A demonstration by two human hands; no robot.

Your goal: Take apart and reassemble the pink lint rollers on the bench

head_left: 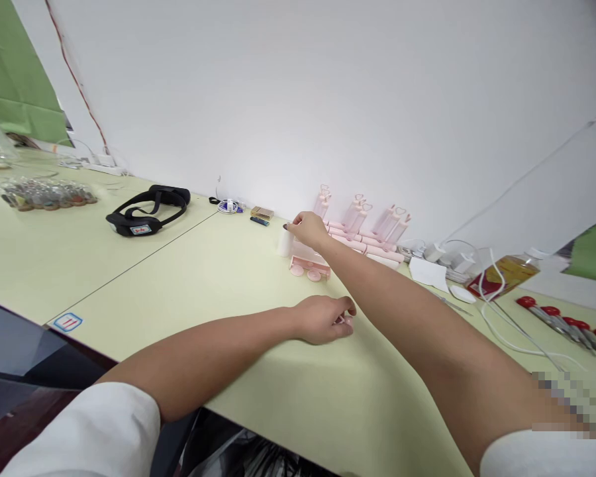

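My left hand (325,319) rests low over the table with its fingers curled round a small pale pink piece (346,320), mostly hidden by the fingers. Farther back, my right hand (308,229) pinches at the dark top of a white cylinder (283,244) that stands on the table. Whatever lies between those right fingertips is too small to make out. Just below the right hand sits a pink wheeled toy cart (310,266). Behind it, several clear pink tubes with heart-shaped handles (356,215) stand upright beside pink rolls (347,244).
A black headset (149,211) and clustered small bottles (47,193) lie left. A small box (261,212) is near the wall. On the right are a paper sheet (428,274), white cables (496,291), a tilted bottle (509,273) and several red-capped tools (566,324).
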